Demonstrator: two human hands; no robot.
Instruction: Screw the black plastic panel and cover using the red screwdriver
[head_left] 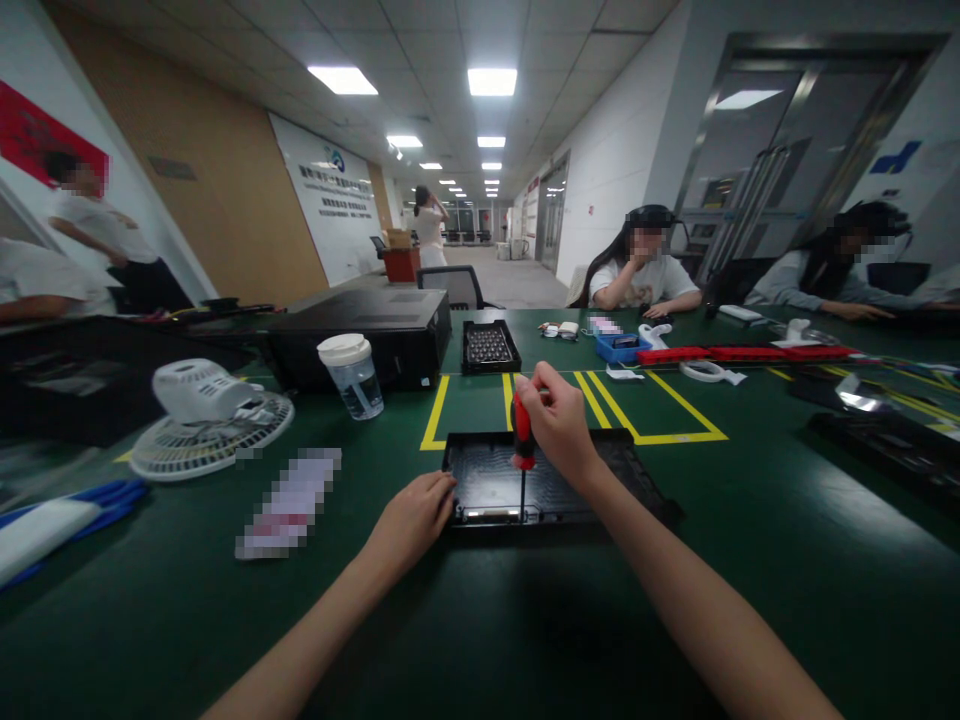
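Screwdriver upright in the right hand, tip down at the near edge of the black tray on the green bench.

Right hand is wrapped tight round the red handle; left hand curls against the tray's left near corner, bracing it. Best keep the shaft vertical and the tray pinned flat. Nearby stand a small fan, a capped cup and a black case, all well apart; nothing crowds the tray.
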